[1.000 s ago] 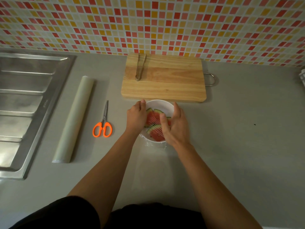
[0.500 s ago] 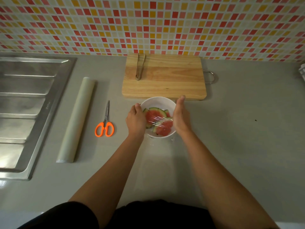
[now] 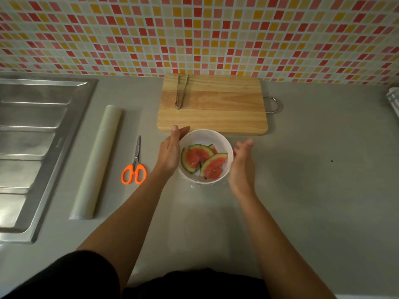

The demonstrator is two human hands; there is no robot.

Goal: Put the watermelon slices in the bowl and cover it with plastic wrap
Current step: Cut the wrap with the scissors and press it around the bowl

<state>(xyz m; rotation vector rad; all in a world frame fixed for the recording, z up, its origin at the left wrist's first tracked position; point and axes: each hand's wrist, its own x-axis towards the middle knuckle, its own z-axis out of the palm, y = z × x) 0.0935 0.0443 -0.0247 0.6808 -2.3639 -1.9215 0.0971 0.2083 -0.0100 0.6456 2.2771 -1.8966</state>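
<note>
While watermelon slices (image 3: 203,160) sit in the bowl (image 3: 206,135), my left hand (image 3: 170,151) cups its side, fingers loose; my right hand (image 3: 240,165) hangs beside it, empty and spread.

We hold both forearms extended forward; our left hand (image 3: 169,153) and right hand (image 3: 240,166) are flat-palmed, fingers straight, facing inward.

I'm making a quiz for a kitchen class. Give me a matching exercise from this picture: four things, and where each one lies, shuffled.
Things:
1. tongs
2. scissors
3. watermelon slices
4. wrap roll

Places:
A. in the bowl
B. between the roll and the bowl
C. on the cutting board
D. beside the sink

Pairs: 1-C, 2-B, 3-A, 4-D
</note>
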